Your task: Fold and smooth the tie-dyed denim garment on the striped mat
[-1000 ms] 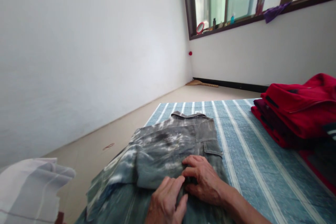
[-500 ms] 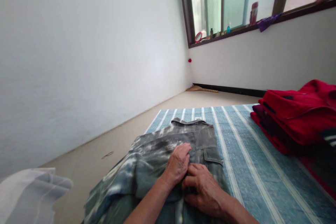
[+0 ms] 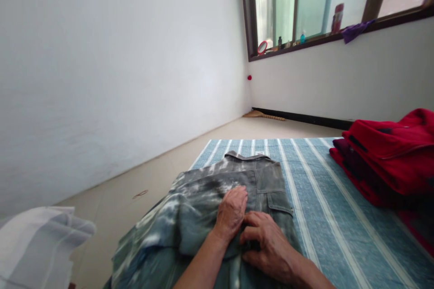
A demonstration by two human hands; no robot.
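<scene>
Head view: looking forward and down at two bare hands working on a garment spread on a mat.
Left hand: knuckles up, fingers pressed together and bent down onto the cloth; whether it grips, I cannot tell.
Right hand: fingers slightly spread and curled at a fold, just beside the left hand; the fingertips are hidden, so any pinch cannot be told.
Garment: a grey tie-dyed cargo shirt lies collar away, a flap pocket on its right, under both hands, on the mat.
Mat: blue with white stripes, on a beige floor.
Nearby: folded red clothes on the mat's far right; a white cloth at lower left.
Beyond: a straw broom along the wall; a round red mirror and a purple cloth on the windowsill.
</scene>
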